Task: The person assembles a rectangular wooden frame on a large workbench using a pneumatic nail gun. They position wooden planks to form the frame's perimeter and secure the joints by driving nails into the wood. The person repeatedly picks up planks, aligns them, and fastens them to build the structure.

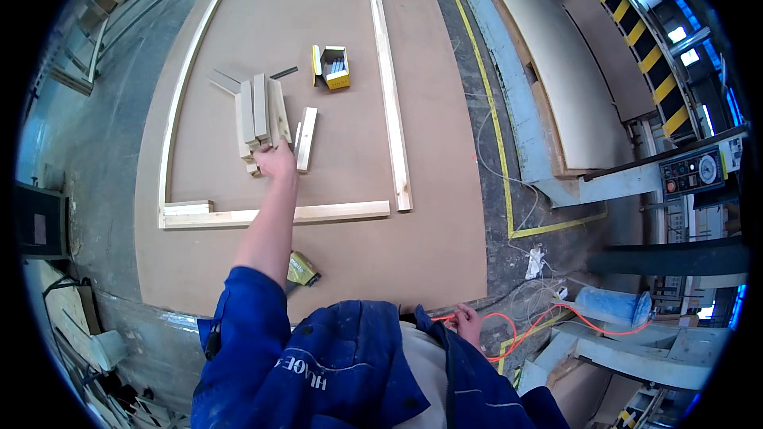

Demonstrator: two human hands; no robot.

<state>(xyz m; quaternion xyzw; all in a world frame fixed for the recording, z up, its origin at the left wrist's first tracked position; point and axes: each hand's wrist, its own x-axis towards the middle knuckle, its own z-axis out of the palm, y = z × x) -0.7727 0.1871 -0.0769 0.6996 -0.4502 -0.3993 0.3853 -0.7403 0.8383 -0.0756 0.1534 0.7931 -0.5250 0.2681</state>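
My left hand (276,160) reaches over the panel and its fingers are closed around the near end of a pale wood block (279,115). That block lies against a pile of short wood blocks (260,108), so the fingers are partly hidden. Two more short wood pieces (307,139) lie just right of the hand. My right hand (466,324) is low by my jacket, its fingers curled on an orange air hose (502,316). Below my left forearm lies a yellow-green tool (302,268), partly covered by the arm; its kind is unclear.
Long wood strips (387,95) and a front strip (342,211) form a frame on the brown panel (429,254). An opened yellow box (337,79) of metal fasteners stands inside it. Right of a yellow floor line (494,111) stands a machine bed (548,56) with a control panel (693,172).
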